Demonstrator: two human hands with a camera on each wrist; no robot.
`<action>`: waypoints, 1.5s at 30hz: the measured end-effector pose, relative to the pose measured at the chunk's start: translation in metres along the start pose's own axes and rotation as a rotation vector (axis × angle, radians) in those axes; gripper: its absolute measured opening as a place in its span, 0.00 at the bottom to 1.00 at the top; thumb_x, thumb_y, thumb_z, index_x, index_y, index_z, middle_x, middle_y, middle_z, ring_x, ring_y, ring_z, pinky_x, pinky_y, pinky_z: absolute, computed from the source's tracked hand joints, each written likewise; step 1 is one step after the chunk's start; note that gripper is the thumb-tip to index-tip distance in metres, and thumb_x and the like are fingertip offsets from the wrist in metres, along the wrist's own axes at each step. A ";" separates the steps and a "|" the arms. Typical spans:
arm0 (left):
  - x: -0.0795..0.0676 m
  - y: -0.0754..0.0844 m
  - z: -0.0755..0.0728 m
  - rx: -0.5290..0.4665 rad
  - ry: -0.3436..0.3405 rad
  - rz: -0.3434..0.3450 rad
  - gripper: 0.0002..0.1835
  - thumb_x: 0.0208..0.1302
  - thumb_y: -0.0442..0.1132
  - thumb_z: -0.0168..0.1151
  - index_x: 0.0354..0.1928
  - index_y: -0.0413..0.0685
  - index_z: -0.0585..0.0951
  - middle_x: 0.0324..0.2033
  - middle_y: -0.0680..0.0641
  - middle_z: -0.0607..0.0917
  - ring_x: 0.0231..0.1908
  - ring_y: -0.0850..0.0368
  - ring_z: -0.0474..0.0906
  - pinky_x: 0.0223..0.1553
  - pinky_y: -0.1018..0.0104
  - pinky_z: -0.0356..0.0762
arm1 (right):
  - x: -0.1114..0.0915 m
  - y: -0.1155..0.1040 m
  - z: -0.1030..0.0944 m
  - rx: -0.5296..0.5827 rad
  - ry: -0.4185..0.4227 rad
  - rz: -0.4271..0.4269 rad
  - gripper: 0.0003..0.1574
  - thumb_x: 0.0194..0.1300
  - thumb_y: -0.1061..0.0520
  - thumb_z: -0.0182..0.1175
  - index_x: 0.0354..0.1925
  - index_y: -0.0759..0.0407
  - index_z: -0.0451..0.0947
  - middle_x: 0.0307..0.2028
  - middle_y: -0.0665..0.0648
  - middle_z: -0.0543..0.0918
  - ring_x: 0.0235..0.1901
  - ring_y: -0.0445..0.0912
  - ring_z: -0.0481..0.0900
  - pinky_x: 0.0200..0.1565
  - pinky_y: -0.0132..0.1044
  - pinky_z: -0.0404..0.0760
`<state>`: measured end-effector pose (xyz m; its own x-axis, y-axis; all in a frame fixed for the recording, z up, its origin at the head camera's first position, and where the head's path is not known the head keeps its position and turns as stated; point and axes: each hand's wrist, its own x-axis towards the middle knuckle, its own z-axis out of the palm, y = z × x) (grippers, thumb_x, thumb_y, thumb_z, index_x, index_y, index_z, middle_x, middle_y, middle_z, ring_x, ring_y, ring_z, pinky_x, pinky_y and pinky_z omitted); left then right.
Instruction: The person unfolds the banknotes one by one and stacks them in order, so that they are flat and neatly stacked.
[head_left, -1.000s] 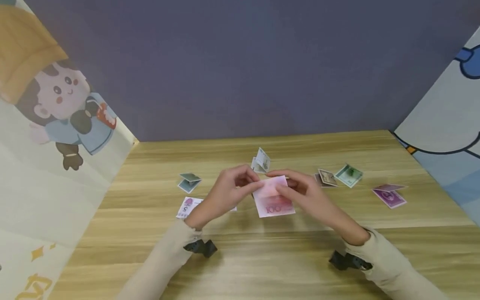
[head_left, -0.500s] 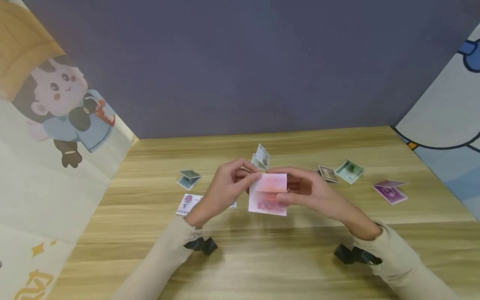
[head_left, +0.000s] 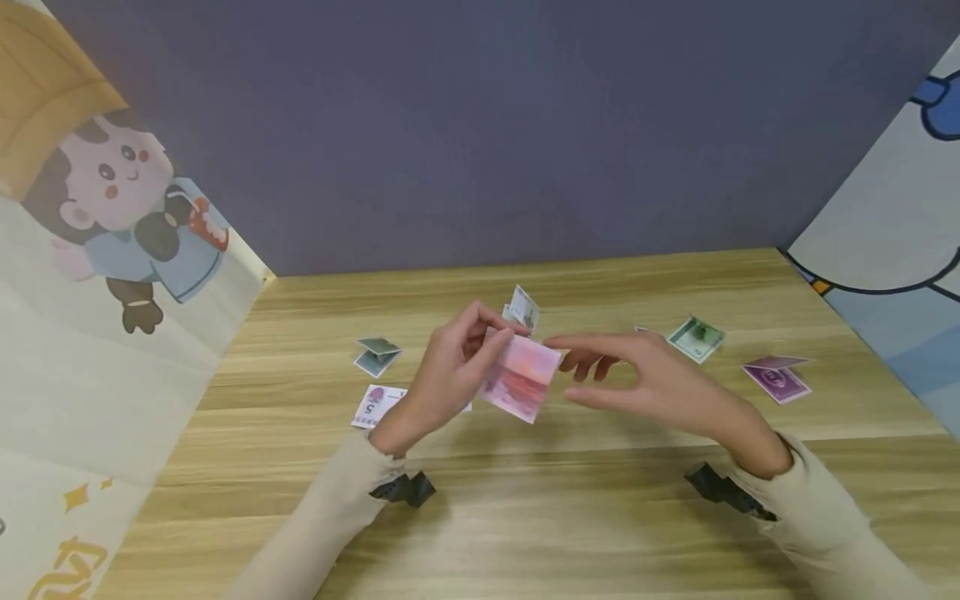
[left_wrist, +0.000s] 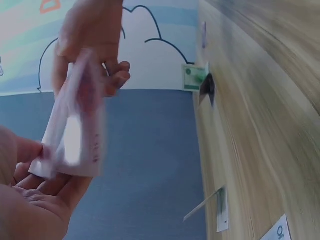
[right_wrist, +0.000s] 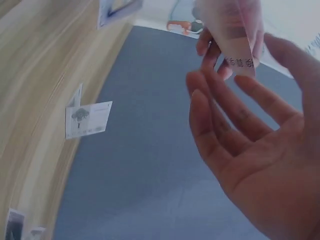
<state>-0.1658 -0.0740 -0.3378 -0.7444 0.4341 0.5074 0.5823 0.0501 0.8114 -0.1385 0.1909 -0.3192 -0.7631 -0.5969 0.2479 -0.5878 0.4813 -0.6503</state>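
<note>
My left hand (head_left: pixel 450 367) pinches a pink banknote (head_left: pixel 525 379) between thumb and fingers above the table. In the left wrist view the folded pink note (left_wrist: pixel 82 120) is blurred, its two halves standing apart. To the right of the note, my right hand (head_left: pixel 667 379) has its fingers extended and holds nothing. A gap shows between that hand and the note in the head view. The right wrist view shows the right palm (right_wrist: pixel 270 170) with loosely bent fingers just below the note's edge (right_wrist: pixel 240 55).
On the wooden table (head_left: pixel 510 517) lie a folded grey-green note (head_left: pixel 377 358), a white-purple note (head_left: pixel 372 406) partly behind the left hand, a folded white note (head_left: pixel 526 308), a green note (head_left: pixel 697 339) and a folded purple note (head_left: pixel 777 379). A dark blue panel (head_left: pixel 480 133) stands behind.
My right hand has let go of the pink note and moved right, its fingers spreading. The note, in my left hand, has shifted left and tilted.
</note>
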 end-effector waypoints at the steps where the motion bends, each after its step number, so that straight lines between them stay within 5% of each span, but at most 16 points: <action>1: 0.000 0.000 0.000 0.008 0.001 0.001 0.06 0.76 0.34 0.52 0.42 0.37 0.73 0.46 0.42 0.87 0.37 0.55 0.85 0.32 0.64 0.83 | 0.000 0.000 0.002 -0.048 0.013 -0.013 0.32 0.64 0.45 0.68 0.66 0.38 0.73 0.46 0.38 0.84 0.42 0.35 0.81 0.41 0.35 0.82; 5: 0.000 0.000 0.003 0.040 -0.022 -0.008 0.06 0.77 0.35 0.50 0.42 0.39 0.72 0.52 0.42 0.85 0.48 0.55 0.83 0.36 0.63 0.84 | 0.004 0.000 0.010 -0.168 0.092 -0.085 0.29 0.63 0.46 0.70 0.61 0.45 0.78 0.48 0.41 0.84 0.42 0.35 0.80 0.40 0.35 0.82; 7: 0.000 -0.001 0.005 0.048 -0.040 -0.011 0.05 0.77 0.35 0.50 0.41 0.40 0.72 0.56 0.42 0.82 0.57 0.55 0.79 0.48 0.62 0.82 | 0.006 0.001 0.014 -0.183 0.127 -0.123 0.26 0.62 0.48 0.71 0.58 0.48 0.80 0.50 0.44 0.84 0.47 0.38 0.80 0.44 0.38 0.81; 12: 0.000 -0.002 0.007 0.173 -0.020 0.037 0.03 0.74 0.34 0.55 0.39 0.44 0.73 0.62 0.43 0.76 0.67 0.52 0.68 0.68 0.56 0.64 | 0.010 0.005 0.020 -0.208 0.200 -0.184 0.13 0.58 0.54 0.73 0.43 0.50 0.85 0.54 0.51 0.79 0.57 0.47 0.72 0.54 0.49 0.75; 16: 0.000 -0.002 0.006 0.227 0.009 0.066 0.03 0.71 0.32 0.58 0.38 0.44 0.75 0.53 0.43 0.80 0.59 0.51 0.74 0.62 0.54 0.71 | 0.012 0.007 0.020 -0.217 0.263 -0.216 0.07 0.55 0.57 0.75 0.31 0.49 0.84 0.55 0.54 0.79 0.60 0.52 0.69 0.57 0.55 0.72; 19: -0.001 -0.002 0.005 0.214 0.000 0.049 0.02 0.71 0.32 0.58 0.38 0.42 0.76 0.40 0.45 0.82 0.43 0.54 0.78 0.46 0.60 0.79 | 0.013 0.007 0.019 -0.199 0.270 -0.231 0.07 0.56 0.59 0.74 0.31 0.50 0.84 0.46 0.50 0.85 0.51 0.46 0.79 0.53 0.48 0.78; 23: -0.001 0.000 0.004 0.204 -0.026 0.008 0.02 0.71 0.32 0.58 0.38 0.42 0.76 0.32 0.48 0.81 0.30 0.58 0.75 0.32 0.68 0.77 | 0.012 0.006 0.019 -0.163 0.238 -0.187 0.05 0.61 0.61 0.70 0.35 0.52 0.84 0.31 0.44 0.86 0.30 0.35 0.81 0.33 0.34 0.83; 30: 0.000 -0.010 0.003 0.247 -0.195 -0.109 0.03 0.70 0.36 0.61 0.42 0.45 0.80 0.28 0.52 0.80 0.23 0.62 0.69 0.26 0.71 0.70 | 0.012 0.011 0.024 -0.133 0.184 -0.062 0.01 0.66 0.57 0.67 0.35 0.51 0.84 0.24 0.42 0.81 0.20 0.33 0.73 0.25 0.30 0.77; 36: -0.002 -0.020 0.006 0.317 -0.385 -0.166 0.03 0.69 0.36 0.63 0.41 0.47 0.84 0.29 0.55 0.82 0.21 0.66 0.66 0.25 0.72 0.71 | 0.009 0.022 0.032 -0.067 0.063 0.051 0.03 0.68 0.53 0.65 0.35 0.50 0.83 0.23 0.42 0.80 0.20 0.35 0.73 0.25 0.32 0.76; 45: -0.017 -0.026 0.006 0.404 -0.501 -0.260 0.02 0.68 0.35 0.63 0.37 0.47 0.84 0.32 0.56 0.84 0.31 0.65 0.75 0.36 0.69 0.78 | 0.003 0.039 0.040 -0.066 -0.096 0.138 0.06 0.64 0.57 0.69 0.35 0.51 0.80 0.26 0.43 0.80 0.27 0.35 0.77 0.30 0.32 0.80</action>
<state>-0.1661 -0.0770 -0.3694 -0.6926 0.7204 0.0372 0.5537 0.4978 0.6676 -0.1533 0.1820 -0.3728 -0.8105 -0.5790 0.0881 -0.4980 0.6021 -0.6241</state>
